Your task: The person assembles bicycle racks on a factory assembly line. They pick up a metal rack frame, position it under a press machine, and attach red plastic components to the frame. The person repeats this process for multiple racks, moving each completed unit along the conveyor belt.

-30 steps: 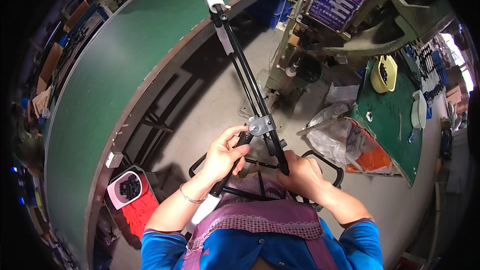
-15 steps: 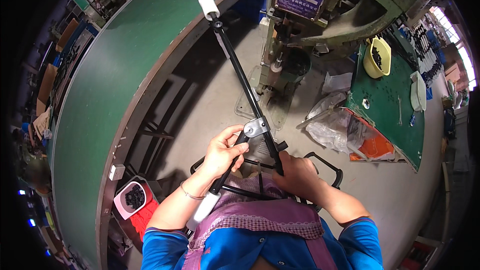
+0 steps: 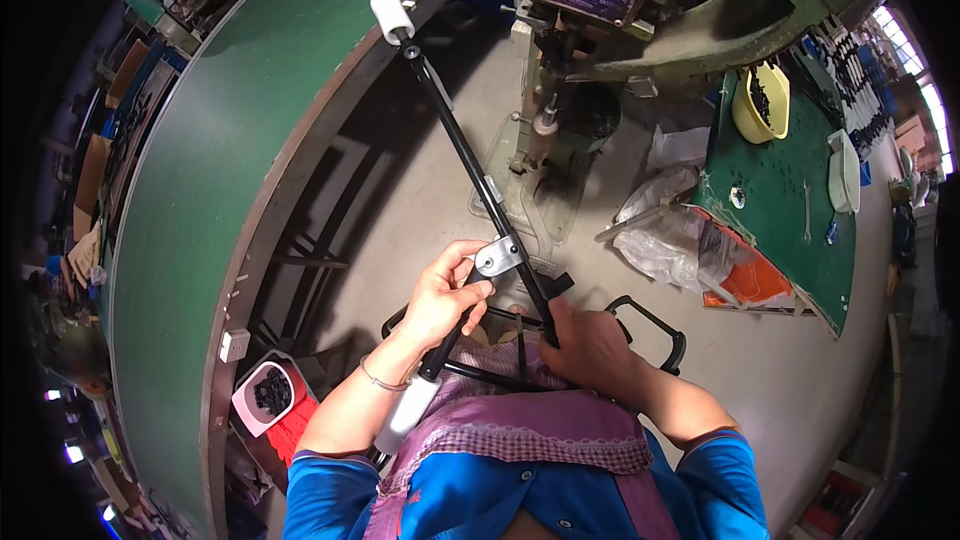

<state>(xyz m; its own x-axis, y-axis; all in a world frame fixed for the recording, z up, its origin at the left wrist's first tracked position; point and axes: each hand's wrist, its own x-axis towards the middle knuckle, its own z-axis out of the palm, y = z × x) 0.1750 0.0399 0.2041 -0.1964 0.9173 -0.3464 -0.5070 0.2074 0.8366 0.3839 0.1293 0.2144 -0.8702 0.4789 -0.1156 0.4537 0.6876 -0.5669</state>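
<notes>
Hands (image 3: 436, 302) gripping black tubular frame (image 3: 463, 145) near bracket (image 3: 497, 257).

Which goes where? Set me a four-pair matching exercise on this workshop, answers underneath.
Things
1. Black tubular metal frame
2. Yellow plastic tub
3. Pink plastic container
4. Silver metal bracket

Descriptions
A. On the flat green tabletop at right
B. Where the frame's black tubes meet
C. In the left grip and right grip
D. Low at left, beside bright red material

Pairs: 1-C; 2-A; 3-D; 4-B
</notes>
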